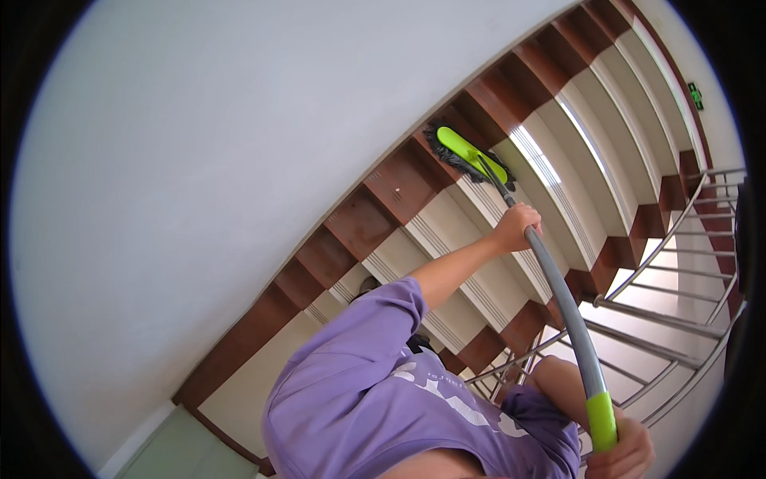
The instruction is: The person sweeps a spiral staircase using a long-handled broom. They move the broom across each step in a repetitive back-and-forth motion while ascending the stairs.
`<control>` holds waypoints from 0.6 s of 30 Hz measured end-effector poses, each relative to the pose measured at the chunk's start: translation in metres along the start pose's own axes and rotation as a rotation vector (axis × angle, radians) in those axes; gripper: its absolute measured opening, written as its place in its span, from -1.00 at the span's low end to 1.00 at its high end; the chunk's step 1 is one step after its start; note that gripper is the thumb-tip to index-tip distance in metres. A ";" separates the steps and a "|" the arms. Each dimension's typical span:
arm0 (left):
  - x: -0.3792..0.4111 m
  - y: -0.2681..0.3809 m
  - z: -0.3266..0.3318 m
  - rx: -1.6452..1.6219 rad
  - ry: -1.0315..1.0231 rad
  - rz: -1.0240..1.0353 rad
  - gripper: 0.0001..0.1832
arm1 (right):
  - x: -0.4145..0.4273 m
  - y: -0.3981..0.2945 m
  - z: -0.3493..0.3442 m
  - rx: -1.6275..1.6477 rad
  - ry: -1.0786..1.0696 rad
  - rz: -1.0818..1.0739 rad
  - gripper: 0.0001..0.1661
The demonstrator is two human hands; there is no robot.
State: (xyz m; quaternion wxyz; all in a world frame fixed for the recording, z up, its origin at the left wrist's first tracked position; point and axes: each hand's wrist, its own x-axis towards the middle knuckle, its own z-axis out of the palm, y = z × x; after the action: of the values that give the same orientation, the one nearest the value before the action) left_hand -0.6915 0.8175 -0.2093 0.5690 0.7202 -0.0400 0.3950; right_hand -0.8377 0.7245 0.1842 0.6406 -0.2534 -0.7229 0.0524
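My left hand (517, 227) is closed around the grey pole (565, 299) of a duster mop, a short way above its head. My right hand (622, 450) grips the lime-green end of the pole at the lower right. The mop head (473, 154) has a lime-green plate and dark grey fringe. It rests on a stair step, across the brown side border and the beige part, close to the wall. A small white speck (397, 190) lies on the brown border of a nearby step.
Beige stairs (479, 263) with brown borders and grooved edges rise to the upper right. A pale wall (209, 149) runs along the left. A metal railing (652, 311) stands on the right. A dark shoe (367, 285) shows beside my purple sleeve. A green sign (695, 96) hangs at the far right.
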 end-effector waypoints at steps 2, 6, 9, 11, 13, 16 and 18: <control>-0.009 0.010 0.019 0.028 0.022 0.001 -0.81 | -0.001 -0.013 -0.015 0.082 -0.065 -0.063 -0.71; 0.000 -0.008 0.042 -0.003 0.022 0.121 -0.79 | -0.027 -0.032 -0.037 0.022 -0.040 -0.152 -0.73; 0.011 -0.029 0.050 -0.025 -0.072 0.189 -0.79 | -0.057 -0.037 -0.045 -0.058 0.079 -0.079 -0.73; 0.011 -0.035 0.053 -0.018 -0.126 0.240 -0.79 | -0.070 -0.042 -0.045 -0.070 0.131 -0.108 -0.71; 0.006 -0.035 0.057 0.002 -0.149 0.216 -0.80 | -0.076 -0.051 -0.042 -0.106 0.179 -0.163 -0.69; -0.004 -0.032 0.066 -0.007 -0.188 0.223 -0.80 | -0.084 -0.068 -0.041 -0.162 0.177 -0.209 -0.63; -0.012 -0.029 0.069 0.047 -0.191 0.214 -0.79 | -0.096 -0.079 -0.041 -0.155 0.134 -0.231 -0.60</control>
State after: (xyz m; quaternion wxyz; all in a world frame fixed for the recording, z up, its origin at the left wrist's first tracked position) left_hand -0.6487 0.7646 -0.2421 0.5004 0.7592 -0.1611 0.3838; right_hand -0.8170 0.6044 0.1370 0.6677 -0.2201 -0.7048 -0.0944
